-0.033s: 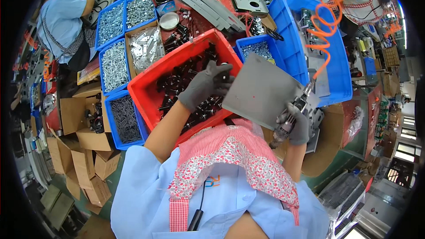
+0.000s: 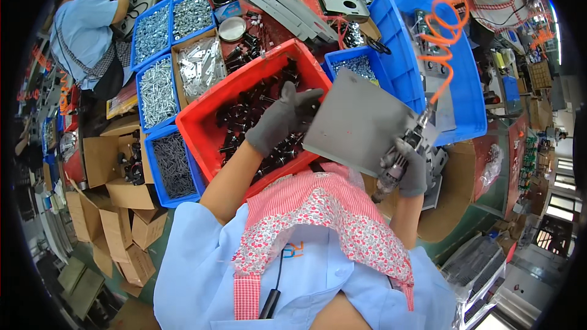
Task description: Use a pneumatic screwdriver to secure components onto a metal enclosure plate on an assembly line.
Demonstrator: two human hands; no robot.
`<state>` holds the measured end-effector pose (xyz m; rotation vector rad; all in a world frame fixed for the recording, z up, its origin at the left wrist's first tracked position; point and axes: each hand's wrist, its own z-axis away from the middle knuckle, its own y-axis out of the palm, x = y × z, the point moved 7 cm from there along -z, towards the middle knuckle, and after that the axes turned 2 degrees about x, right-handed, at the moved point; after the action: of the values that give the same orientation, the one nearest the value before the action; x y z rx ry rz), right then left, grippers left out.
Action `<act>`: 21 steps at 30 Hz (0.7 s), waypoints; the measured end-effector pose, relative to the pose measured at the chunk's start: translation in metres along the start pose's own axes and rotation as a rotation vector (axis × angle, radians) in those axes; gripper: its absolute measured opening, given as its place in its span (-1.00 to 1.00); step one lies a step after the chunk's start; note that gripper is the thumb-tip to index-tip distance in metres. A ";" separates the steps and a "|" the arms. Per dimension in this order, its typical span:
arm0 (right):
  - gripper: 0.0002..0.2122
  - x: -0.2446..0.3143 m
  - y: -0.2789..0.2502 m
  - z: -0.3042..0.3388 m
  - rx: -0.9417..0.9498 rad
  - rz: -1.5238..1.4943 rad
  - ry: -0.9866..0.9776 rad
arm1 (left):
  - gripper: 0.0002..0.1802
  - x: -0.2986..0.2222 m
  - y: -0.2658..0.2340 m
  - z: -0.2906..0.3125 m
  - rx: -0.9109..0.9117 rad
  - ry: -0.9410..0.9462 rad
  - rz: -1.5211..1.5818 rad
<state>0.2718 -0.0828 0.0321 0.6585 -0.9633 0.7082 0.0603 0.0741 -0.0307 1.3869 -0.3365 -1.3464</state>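
My left hand (image 2: 276, 121), in a dark grey glove, is over the red bin (image 2: 202, 135) of small black parts (image 2: 235, 113). Its thumb and index finger stretch apart, the index toward the flat grey metal plate (image 2: 354, 123). The lower fingers are partly hidden, and I see nothing held. My right hand (image 2: 413, 174), gloved too, is closed around an air screwdriver (image 2: 398, 162) whose nose points down toward me. An orange coiled air hose (image 2: 445, 55) runs up from the tool. The plate lies tilted between my hands; what supports it is hidden.
Blue bins of screws (image 2: 158, 101) and nuts (image 2: 153, 35) stand at left, near cardboard boxes (image 2: 116, 214). Grey metal strips (image 2: 293, 15) lie at the back. A large blue crate (image 2: 400, 36) stands at right. A co-worker in light blue (image 2: 85, 36) sits far left.
My left thumb and index finger have spread wider, and the small pale-spotted dark thing by the fingertips no longer shows. The plate has shifted slightly left and up. My right hand keeps its grip.
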 end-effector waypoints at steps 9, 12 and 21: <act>-0.81 0.000 0.026 -0.021 0.115 -0.044 0.087 | -0.26 0.007 0.042 0.038 0.215 0.188 -0.294; -0.82 -0.003 0.026 -0.020 0.121 -0.058 0.109 | -0.19 0.020 0.036 0.039 0.221 -0.102 -0.183; -0.82 -0.008 0.017 -0.019 0.065 -0.019 0.132 | -0.33 0.018 0.052 0.038 0.079 -0.139 -0.231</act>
<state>0.2648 -0.0604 0.0201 0.6690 -0.8145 0.7588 0.0588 0.0233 0.0123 1.4334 -0.3320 -1.6403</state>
